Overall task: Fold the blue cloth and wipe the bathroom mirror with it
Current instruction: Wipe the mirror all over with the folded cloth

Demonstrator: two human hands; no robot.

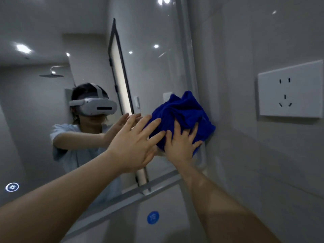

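Fingers (177, 127) of right hand (180, 144) splayed flat on blue cloth (182, 111), left hand (133, 144) open beside it, against mirror (149, 67)

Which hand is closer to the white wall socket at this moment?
The right hand. It presses on the blue cloth at the mirror's right edge, closest to the wall socket. The left hand lies further left, fingers spread at the cloth's left edge.

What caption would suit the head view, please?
Both hands, left and right, press blue cloth against mirror's right edge.
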